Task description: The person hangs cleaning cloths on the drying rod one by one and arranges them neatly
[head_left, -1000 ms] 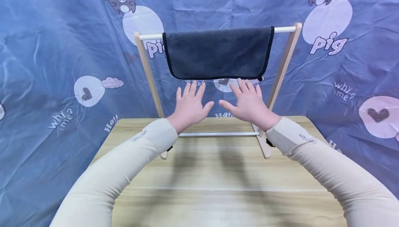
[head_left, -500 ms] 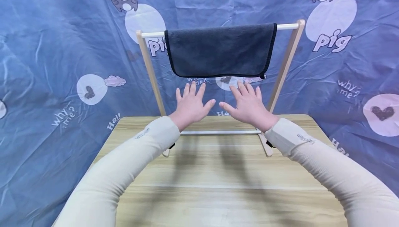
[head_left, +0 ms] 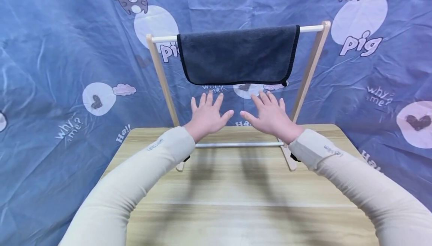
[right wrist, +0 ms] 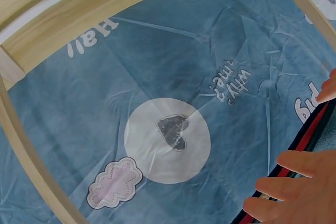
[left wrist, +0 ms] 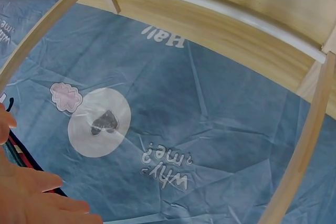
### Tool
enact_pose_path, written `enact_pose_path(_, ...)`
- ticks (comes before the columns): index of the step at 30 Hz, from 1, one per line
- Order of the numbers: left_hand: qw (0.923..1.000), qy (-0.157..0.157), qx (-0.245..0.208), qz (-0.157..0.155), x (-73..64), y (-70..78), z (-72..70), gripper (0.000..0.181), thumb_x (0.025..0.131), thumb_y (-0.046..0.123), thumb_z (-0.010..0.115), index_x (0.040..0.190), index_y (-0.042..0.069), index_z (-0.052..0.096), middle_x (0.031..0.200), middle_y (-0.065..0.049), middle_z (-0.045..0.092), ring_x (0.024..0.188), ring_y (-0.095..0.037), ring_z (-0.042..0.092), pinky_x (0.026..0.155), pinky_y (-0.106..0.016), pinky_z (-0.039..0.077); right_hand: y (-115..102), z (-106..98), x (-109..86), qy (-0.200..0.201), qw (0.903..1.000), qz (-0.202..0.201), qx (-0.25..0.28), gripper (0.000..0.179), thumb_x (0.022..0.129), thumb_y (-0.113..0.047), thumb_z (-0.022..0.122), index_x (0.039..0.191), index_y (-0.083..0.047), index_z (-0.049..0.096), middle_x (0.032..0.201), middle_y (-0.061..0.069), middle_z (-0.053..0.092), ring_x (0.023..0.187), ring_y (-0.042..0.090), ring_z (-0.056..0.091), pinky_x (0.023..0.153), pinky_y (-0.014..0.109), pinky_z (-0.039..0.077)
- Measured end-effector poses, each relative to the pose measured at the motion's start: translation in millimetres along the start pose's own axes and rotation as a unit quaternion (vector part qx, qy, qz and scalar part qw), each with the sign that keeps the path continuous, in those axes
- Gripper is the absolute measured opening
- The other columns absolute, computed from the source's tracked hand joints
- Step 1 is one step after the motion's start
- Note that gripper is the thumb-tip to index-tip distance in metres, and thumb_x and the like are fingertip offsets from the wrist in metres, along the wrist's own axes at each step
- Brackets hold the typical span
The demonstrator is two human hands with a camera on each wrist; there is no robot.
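A dark grey towel (head_left: 237, 56) with black edging hangs folded over the top rail of a wooden rack (head_left: 163, 83). Below its lower hem, in the head view, my left hand (head_left: 207, 117) hovers with fingers spread and thumb out, holding nothing. My right hand (head_left: 271, 118) mirrors it on the other side, also bare, thumb towards the left one. In the left wrist view, fingers (left wrist: 39, 179) show at the lower left beside a dark edge. The right wrist view has spread fingers (right wrist: 294, 187) overlapping a dark hem with a red stripe.
The rack stands on a light wood table (head_left: 233, 189), its feet towards me and a white lower bar (head_left: 239, 144) across its base. Behind and at both sides hangs a blue printed curtain (head_left: 67, 69). Pale sleeves (head_left: 135, 178) cover both forearms.
Both hands stay spread and nearly still. In the head view their fingertips sit slightly farther below the towel's hem than one second ago. The camera has shifted a little; the towel hangs as before.
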State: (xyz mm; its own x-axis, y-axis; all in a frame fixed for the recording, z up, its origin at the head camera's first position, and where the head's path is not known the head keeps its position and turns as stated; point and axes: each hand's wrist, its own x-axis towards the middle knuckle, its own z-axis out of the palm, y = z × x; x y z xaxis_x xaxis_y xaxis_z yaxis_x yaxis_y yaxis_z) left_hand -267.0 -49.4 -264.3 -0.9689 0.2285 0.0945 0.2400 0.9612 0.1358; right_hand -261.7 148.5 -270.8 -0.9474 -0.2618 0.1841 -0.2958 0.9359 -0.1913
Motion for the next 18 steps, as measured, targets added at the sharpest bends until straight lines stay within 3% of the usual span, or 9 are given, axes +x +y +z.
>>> enact_pose_path(18,0.9995,0.019,0.023,0.01,0.3,-6.0,0.8,0.071,0.088,0.062,0.027,0.145,0.022,0.016,0.152,-0.014,0.005,0.139,-0.033,-0.002,0.106,-0.06,-0.002,3.6,-0.7,0.5,0.003,1.0,-0.002,0.003,0.083,0.084,-0.067,0.034,0.143,-0.01,0.024,0.149,0.02,0.013,0.137,0.039,0.006,0.102,0.065,0.005)
